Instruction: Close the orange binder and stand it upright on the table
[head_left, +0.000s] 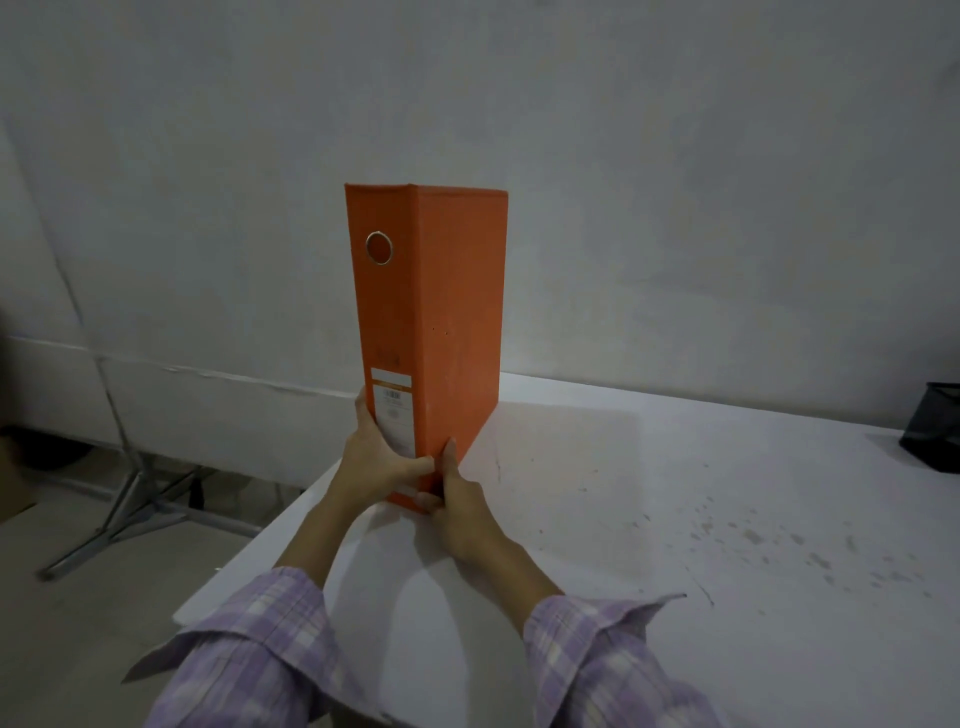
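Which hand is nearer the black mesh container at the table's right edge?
Right. The right hand grips the upright orange binder on its container-facing side; the left hand holds the far side from the black mesh container.

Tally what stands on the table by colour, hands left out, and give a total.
Orange: 1, the closed binder, upright, held near its base by the left hand and right hand.
Black: 1, a container at the table's right edge.
Total: 2

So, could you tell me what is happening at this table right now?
A person in a purple plaid shirt holds an orange binder closed and upright on the white table, near its left edge. Both hands grip it low down: the left hand wraps the spine by the label, the right hand presses the cover's bottom corner. A dark basket sits at the far right.
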